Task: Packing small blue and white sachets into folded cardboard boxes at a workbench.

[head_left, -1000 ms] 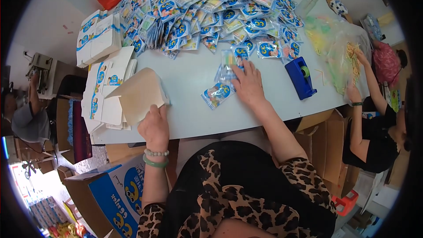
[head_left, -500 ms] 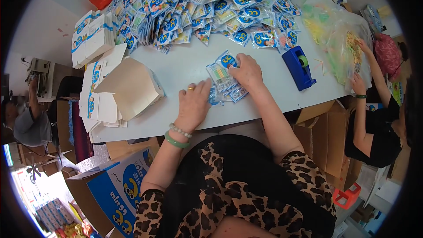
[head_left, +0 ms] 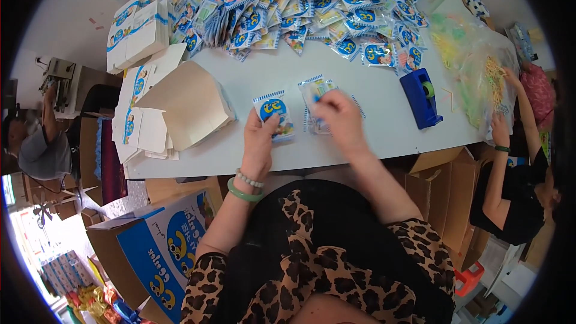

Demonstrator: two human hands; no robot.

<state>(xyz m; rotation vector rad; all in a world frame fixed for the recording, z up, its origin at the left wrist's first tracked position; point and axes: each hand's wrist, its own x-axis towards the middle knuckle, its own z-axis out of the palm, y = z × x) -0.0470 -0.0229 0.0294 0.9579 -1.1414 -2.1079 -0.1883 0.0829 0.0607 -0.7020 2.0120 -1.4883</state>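
Observation:
My left hand (head_left: pixel 259 141) is closed round a small clear packet (head_left: pixel 275 108) with a blue printed label, thumb across its front. Just to its right, a few more packets (head_left: pixel 313 86) lie overlapping on the table. Over them my right hand (head_left: pixel 343 121) has its fingers pinched at a packet, the fingertips slightly blurred. Its palm hides part of these packets. Beyond both hands rises a big heap of similar packets (head_left: pixel 288 9).
An open white carton (head_left: pixel 186 105) lies on flat cartons at the left, near stacked cartons (head_left: pixel 138 33). A blue tape dispenser (head_left: pixel 420 105) stands right. Farther right, a co-worker's hands (head_left: pixel 501 126) touch a clear plastic bag (head_left: pixel 474 54). Cardboard boxes (head_left: pixel 150 264) stand below the table edge.
My left hand has lifted a packet away from the small group and moved it a little left. My right hand stays over the other packets, fingers shifted. The whole view has shifted slightly.

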